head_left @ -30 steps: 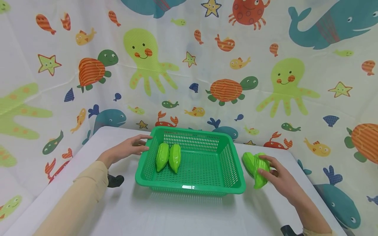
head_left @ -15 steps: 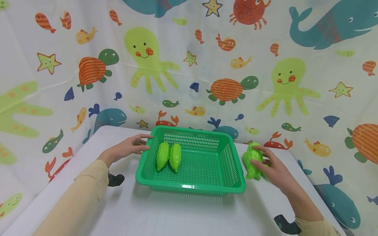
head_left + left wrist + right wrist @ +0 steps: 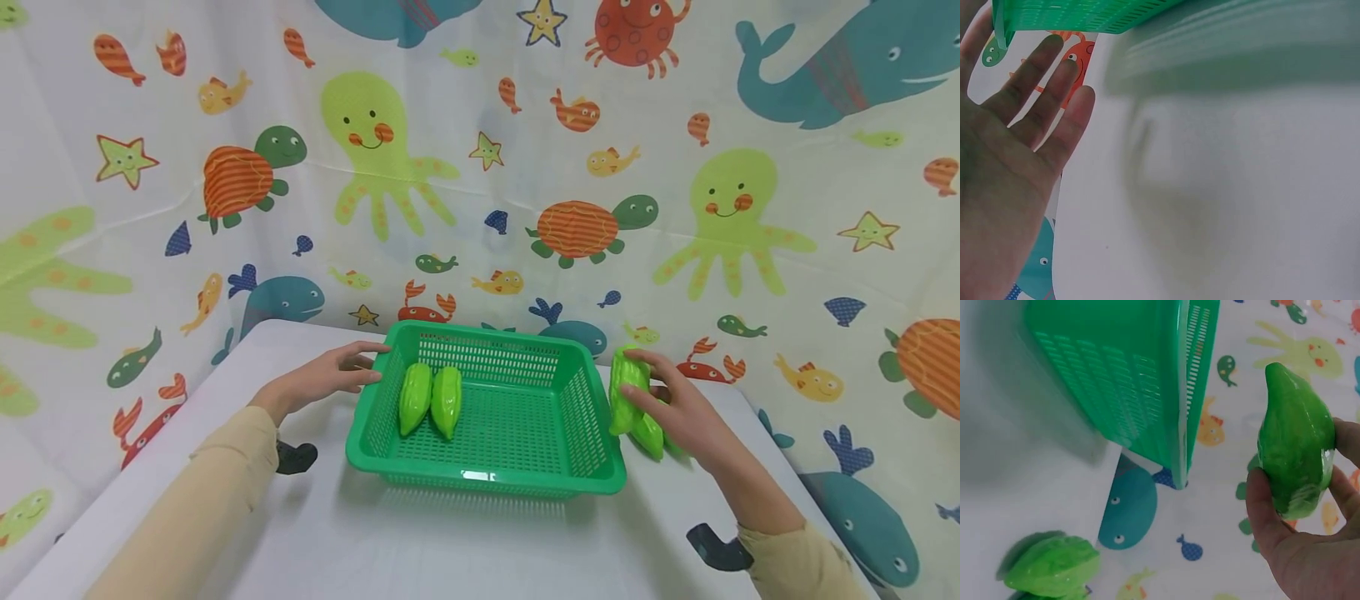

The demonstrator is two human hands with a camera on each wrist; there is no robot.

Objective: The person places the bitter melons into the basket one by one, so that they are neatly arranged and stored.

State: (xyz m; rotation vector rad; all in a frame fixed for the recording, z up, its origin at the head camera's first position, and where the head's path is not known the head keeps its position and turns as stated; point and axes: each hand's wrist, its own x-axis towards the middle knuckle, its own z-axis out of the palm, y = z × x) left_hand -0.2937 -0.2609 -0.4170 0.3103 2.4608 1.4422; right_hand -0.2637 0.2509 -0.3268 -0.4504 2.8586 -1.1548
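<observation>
My right hand [image 3: 686, 417] pinches a ridged green star fruit [image 3: 1295, 440] between thumb and fingers, its pointed tip up in the right wrist view. It holds the fruit above the table, by the right rim of the green plastic basket [image 3: 480, 483]. Two more star fruits [image 3: 446, 400] lie side by side at the basket's left end. Under the right hand, other star fruits [image 3: 647, 435] rest on the table, partly hidden by it. My left hand [image 3: 322, 382] is at the basket's left rim, fingers loosely extended; the left wrist view shows its palm [image 3: 1004, 162] holding nothing.
The basket stands on a white table [image 3: 450, 550], near its back edge. Behind and beside it hangs a white curtain [image 3: 465, 192] printed with sea animals. Dark straps [image 3: 718, 548] show at both wrists.
My right hand has moved left and up with the star fruit, from over the table to the basket's right rim. The left hand and basket have stayed in place.
</observation>
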